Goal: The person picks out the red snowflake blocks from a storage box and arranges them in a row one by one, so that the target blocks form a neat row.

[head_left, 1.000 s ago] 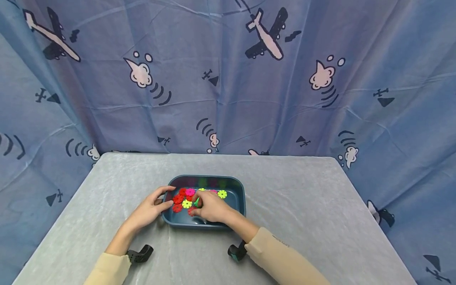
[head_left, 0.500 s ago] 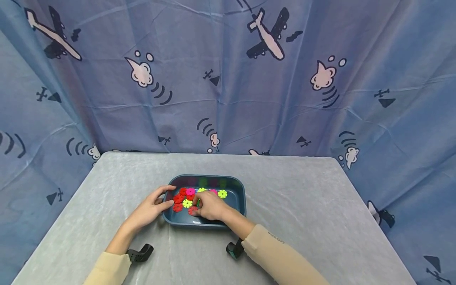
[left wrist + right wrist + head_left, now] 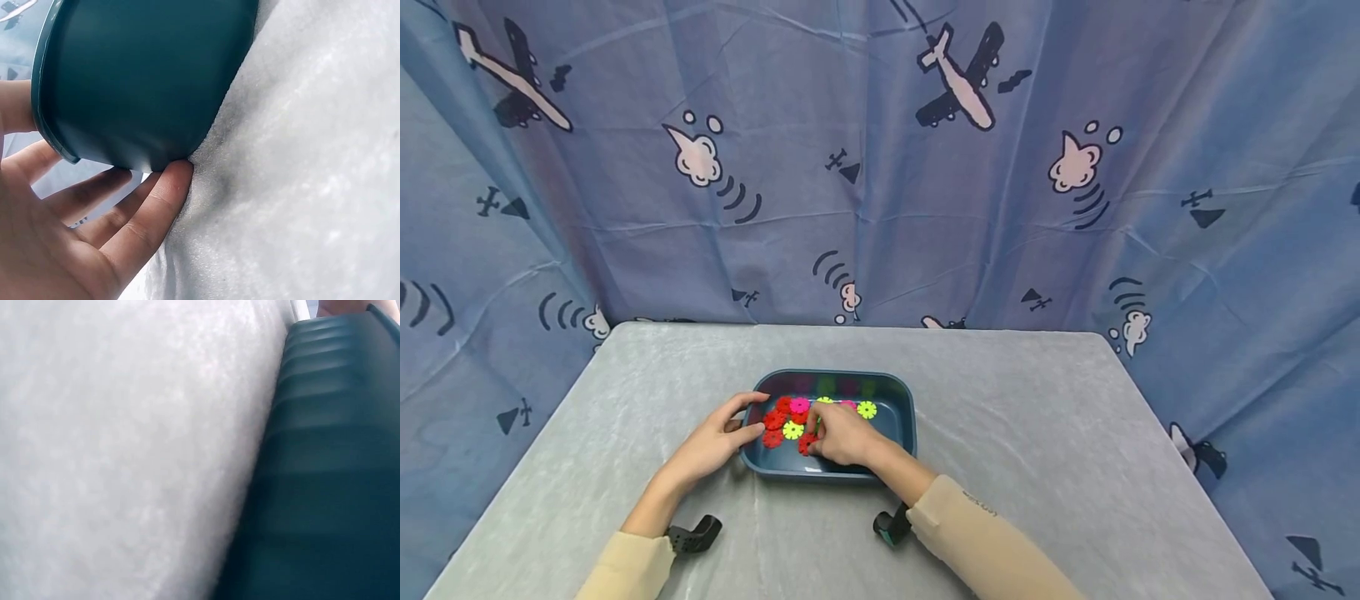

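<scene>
A dark teal plastic tray [image 3: 829, 477] on the table holds several small flower-shaped plastic discs. My left hand [image 3: 713, 443] grips its left end, thumb over the rim and the other fingers along the outer wall, as the left wrist view shows. Inside the tray, my right hand [image 3: 847, 435] has its thumb and forefinger at a red notched disc [image 3: 807, 444], pinching its edge. Other red discs [image 3: 772, 439], a yellow disc [image 3: 793, 430] and a magenta disc [image 3: 800, 405] lie to the left. The right hand partly covers a green disc and others behind it.
Another yellow disc [image 3: 867, 409] lies near the back right of the tray. A pale cloth covers the table [image 3: 1037, 433]. Behind it hangs a blue curtain [image 3: 880, 167] with printed airplanes. The right wrist view shows the ribbed outer wall of the tray and the cloth.
The thumb and forefinger of my right hand have shifted slightly, and the red disc at them has moved a little right and looks more tilted. The left hand and tray stay put.
</scene>
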The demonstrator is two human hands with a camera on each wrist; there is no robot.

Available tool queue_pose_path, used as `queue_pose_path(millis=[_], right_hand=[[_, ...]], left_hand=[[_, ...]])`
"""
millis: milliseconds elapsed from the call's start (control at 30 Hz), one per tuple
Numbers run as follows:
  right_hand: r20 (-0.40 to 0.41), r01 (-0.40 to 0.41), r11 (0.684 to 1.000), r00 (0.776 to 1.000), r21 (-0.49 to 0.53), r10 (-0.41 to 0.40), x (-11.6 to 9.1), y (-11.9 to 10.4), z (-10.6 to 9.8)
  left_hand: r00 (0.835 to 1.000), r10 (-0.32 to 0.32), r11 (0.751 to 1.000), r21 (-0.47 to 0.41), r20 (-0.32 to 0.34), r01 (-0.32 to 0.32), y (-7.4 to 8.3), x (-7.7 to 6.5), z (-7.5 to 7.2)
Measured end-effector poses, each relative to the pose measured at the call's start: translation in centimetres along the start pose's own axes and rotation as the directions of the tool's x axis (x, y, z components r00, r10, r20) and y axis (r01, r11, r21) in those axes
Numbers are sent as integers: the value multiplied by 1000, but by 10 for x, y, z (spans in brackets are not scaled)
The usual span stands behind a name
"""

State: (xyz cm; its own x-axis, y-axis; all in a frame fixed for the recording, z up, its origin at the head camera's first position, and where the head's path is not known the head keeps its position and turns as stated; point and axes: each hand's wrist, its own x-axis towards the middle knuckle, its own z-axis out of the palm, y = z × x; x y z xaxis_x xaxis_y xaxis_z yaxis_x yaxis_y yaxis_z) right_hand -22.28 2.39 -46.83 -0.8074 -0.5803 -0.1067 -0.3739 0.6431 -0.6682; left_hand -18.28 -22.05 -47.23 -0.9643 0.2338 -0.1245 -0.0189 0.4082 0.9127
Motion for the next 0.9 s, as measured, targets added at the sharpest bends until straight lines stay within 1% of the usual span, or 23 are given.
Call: queue_pose_path(millis=[167, 367, 633, 800, 900], right_hand=[[0, 7, 999, 1000, 41, -7, -3, 0, -3], [-10, 28, 996, 1000, 87, -27, -12, -5, -17], [-57, 97, 992, 994, 85, -92, -25, -9, -36], [-89, 95, 992, 992, 82, -88, -34, -10, -45], [-123, 104, 992, 988, 79, -93, -41, -7, -51]], left_hand=[[1000, -3, 1000, -2, 1, 3, 0, 0, 1], [1000, -10, 1000, -9, 8, 10, 0, 1, 0], [1000, -13, 999, -44, -10, 12, 3, -1, -2], [1000, -6, 999, -53, -15, 5, 3, -1, -2], [1000, -5, 999, -53, -14, 4, 4, -2, -2]])
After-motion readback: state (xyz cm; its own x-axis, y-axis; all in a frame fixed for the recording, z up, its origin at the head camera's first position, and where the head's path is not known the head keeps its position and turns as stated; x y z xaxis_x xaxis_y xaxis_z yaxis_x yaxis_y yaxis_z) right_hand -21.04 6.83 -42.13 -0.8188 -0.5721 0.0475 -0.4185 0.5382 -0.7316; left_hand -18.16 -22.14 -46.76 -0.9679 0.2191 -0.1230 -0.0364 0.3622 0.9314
